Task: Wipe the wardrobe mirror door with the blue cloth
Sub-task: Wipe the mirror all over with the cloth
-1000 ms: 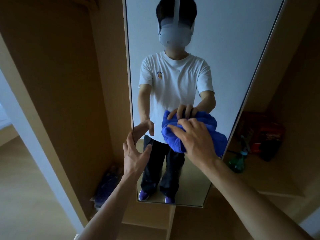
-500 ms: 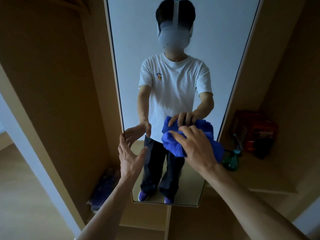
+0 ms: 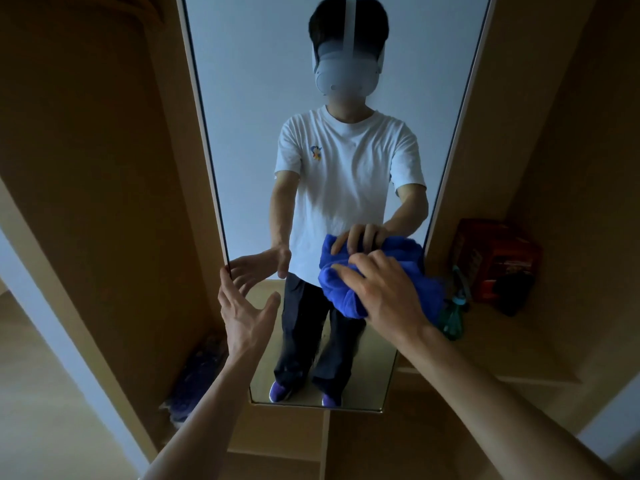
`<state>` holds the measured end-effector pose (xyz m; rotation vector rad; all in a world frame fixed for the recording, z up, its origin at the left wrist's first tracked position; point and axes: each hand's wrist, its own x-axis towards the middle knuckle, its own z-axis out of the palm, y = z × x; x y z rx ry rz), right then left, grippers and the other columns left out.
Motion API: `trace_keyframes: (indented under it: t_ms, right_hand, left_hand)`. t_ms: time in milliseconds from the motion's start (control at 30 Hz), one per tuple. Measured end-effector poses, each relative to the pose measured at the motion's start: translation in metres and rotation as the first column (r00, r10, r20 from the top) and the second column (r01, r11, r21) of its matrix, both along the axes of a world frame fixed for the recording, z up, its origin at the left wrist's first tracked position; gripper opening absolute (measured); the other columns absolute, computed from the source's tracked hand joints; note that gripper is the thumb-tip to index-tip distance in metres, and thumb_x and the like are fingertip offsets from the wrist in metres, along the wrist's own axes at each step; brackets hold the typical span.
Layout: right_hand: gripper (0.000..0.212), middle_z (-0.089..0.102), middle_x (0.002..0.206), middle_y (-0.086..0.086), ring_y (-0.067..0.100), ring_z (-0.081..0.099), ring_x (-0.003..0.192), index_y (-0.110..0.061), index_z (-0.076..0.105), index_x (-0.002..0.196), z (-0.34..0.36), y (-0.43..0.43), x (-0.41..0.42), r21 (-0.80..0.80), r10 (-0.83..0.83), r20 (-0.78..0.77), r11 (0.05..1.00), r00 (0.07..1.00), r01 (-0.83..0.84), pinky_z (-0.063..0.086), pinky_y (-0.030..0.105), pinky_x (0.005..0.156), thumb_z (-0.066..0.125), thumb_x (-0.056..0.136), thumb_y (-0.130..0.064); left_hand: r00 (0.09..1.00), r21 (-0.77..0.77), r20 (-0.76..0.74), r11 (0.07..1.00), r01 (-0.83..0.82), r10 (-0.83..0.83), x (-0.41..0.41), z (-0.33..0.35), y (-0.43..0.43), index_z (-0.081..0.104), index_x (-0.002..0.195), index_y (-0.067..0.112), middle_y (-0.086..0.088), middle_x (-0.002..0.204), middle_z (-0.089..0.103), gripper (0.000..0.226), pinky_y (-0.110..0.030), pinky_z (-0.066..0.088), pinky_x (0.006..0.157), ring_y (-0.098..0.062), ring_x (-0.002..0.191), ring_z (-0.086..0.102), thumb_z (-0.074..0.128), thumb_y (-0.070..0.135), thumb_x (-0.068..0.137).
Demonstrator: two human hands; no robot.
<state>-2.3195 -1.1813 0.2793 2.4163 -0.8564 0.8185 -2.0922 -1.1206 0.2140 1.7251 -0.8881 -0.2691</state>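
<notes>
You are reaching your left hand (image 3: 242, 310) forward with the fingers spread and the thumb apart, holding nothing, its fingertips touching the left edge of the mirror door (image 3: 249, 133). If that steadying touch is slipping off the edge, the door is likely swinging under your push, and bare fingertips are probably leaving fresh prints on the glass. Your right hand (image 3: 384, 296) is curving its fingers over the bunched blue cloth (image 3: 343, 292) and pressing it onto the lower half of the glass, near the door's right edge. Because the cloth is wadded into a lump, only a small patch is probably meeting the glass, so you are risking streaks and missed strips. Just past that right edge, a green bottle (image 3: 453, 317) and a red box (image 3: 495, 258) are sitting on a wardrobe shelf; a stroke overrunning the edge is liable to knock the bottle over.
</notes>
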Motion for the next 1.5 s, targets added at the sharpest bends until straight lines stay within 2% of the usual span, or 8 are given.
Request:
trace_keyframes:
  t_ms: [267, 533, 667, 833, 1000, 1200, 1367, 1500]
  right_hand:
    - [0.050, 0.061, 0.122, 0.004, 0.026, 0.054, 0.100, -0.020, 0.060, 0.132, -0.042, 0.004, -0.012, 0.122, -0.004, -0.066, 0.992, 0.998, 0.012, 0.048, 0.040, 0.083, 0.065, 0.085, -0.007]
    - [0.042, 0.058, 0.118, 0.000, 0.025, 0.050, 0.094, -0.025, 0.057, 0.136, 0.027, -0.004, -0.034, 0.018, -0.044, 0.088, 0.999, 0.995, 0.042, 0.042, 0.039, 0.077, 0.062, 0.094, -0.021]
    - [0.040, 0.059, 0.115, 0.002, 0.027, 0.052, 0.093, -0.023, 0.059, 0.136, 0.046, -0.007, -0.041, -0.033, -0.044, 0.107, 0.998, 0.993, 0.047, 0.042, 0.040, 0.077, 0.062, 0.096, -0.023]
    - [0.038, 0.062, 0.118, 0.004, 0.029, 0.056, 0.097, -0.019, 0.063, 0.133, 0.017, -0.007, -0.044, -0.017, -0.017, 0.125, 1.000, 0.992, 0.020, 0.045, 0.043, 0.079, 0.065, 0.095, -0.022]
    - [0.046, 0.060, 0.122, 0.003, 0.028, 0.056, 0.103, -0.022, 0.060, 0.133, -0.037, -0.008, -0.053, 0.074, 0.023, 0.058, 0.997, 0.998, -0.027, 0.048, 0.043, 0.080, 0.071, 0.089, -0.016]
    - [0.051, 0.057, 0.128, 0.002, 0.026, 0.055, 0.110, -0.023, 0.055, 0.140, -0.062, -0.007, -0.056, 0.211, 0.012, 0.091, 0.977, 0.996, -0.031, 0.049, 0.044, 0.089, 0.067, 0.091, -0.017]
    - [0.042, 0.057, 0.121, 0.003, 0.027, 0.056, 0.107, -0.016, 0.057, 0.131, -0.063, 0.002, -0.060, 0.349, -0.051, 0.296, 0.935, 0.954, -0.058, 0.051, 0.042, 0.085, 0.057, 0.090, -0.017]
    - [0.026, 0.061, 0.105, 0.002, 0.020, 0.060, 0.098, -0.013, 0.060, 0.110, -0.049, -0.002, -0.060, 0.400, -0.226, 0.592, 0.916, 0.774, -0.039, 0.053, 0.035, 0.082, 0.051, 0.093, -0.029]
  left_hand:
    - [1.000, 0.002, 0.001, 1.000, 0.003, -0.003, 0.002, -0.002, -0.001, 0.000, 0.162, 0.031, -0.005, 0.165, 0.019, 0.105, -0.042, 0.043, 0.086, -0.033, 0.143, 0.039, 0.075, 0.035, 0.088]
    - [1.000, -0.011, 0.000, 1.000, 0.014, -0.014, 0.002, -0.003, 0.000, 0.000, 0.162, 0.030, -0.005, 0.165, 0.019, 0.105, -0.042, 0.044, 0.085, -0.033, 0.141, 0.040, 0.075, 0.033, 0.089]
    - [1.000, -0.017, 0.008, 1.000, 0.001, 0.000, -0.001, -0.004, -0.001, 0.000, 0.162, 0.028, -0.006, 0.163, 0.020, 0.105, -0.050, 0.046, 0.093, -0.034, 0.141, 0.039, 0.075, 0.033, 0.089]
    - [1.000, -0.009, 0.015, 1.000, -0.006, 0.006, -0.003, -0.003, -0.002, -0.001, 0.162, 0.030, -0.004, 0.165, 0.017, 0.104, -0.058, 0.048, 0.098, -0.036, 0.142, 0.039, 0.073, 0.034, 0.090]
    - [1.000, -0.016, 0.019, 1.000, -0.009, 0.009, -0.002, -0.005, -0.001, 0.000, 0.162, 0.030, -0.005, 0.164, 0.019, 0.103, -0.049, 0.046, 0.090, -0.035, 0.141, 0.040, 0.073, 0.034, 0.090]
    - [1.000, -0.005, 0.009, 1.000, 0.005, -0.005, 0.000, -0.003, 0.002, 0.001, 0.162, 0.030, -0.005, 0.164, 0.019, 0.101, -0.043, 0.043, 0.085, -0.033, 0.140, 0.041, 0.072, 0.033, 0.091]
    - [1.000, 0.009, -0.014, 1.000, 0.022, -0.022, 0.004, 0.000, 0.006, 0.002, 0.162, 0.032, -0.006, 0.164, 0.020, 0.098, -0.045, 0.042, 0.085, -0.036, 0.140, 0.041, 0.070, 0.033, 0.092]
    - [1.000, 0.016, -0.011, 0.999, 0.027, -0.027, 0.010, 0.003, 0.005, 0.005, 0.162, 0.033, -0.006, 0.161, 0.024, 0.094, -0.047, 0.044, 0.089, -0.035, 0.141, 0.040, 0.069, 0.034, 0.092]
